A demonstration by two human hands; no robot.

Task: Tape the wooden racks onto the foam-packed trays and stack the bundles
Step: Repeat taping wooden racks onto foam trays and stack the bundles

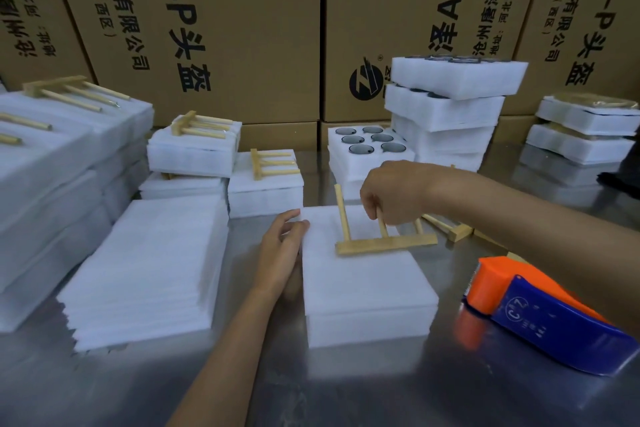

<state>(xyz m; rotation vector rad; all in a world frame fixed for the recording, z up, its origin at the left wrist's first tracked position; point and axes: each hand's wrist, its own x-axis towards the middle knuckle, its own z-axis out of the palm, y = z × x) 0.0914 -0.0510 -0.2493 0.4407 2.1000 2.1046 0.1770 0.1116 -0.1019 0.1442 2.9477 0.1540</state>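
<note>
On the foam-packed tray (367,288), my right hand (391,191) fingers pinch the wooden rack (384,243); left hand (280,250) fingers relaxed, steadying its edge.

Only 1 view: the head camera looks forward and steeply down from the person's own height, close over the near edge of the table (346,392). Its wide angle reaches the cardboard boxes (242,28) standing behind the table.

Printed cardboard boxes (214,28) — steel table (104,388)
</note>
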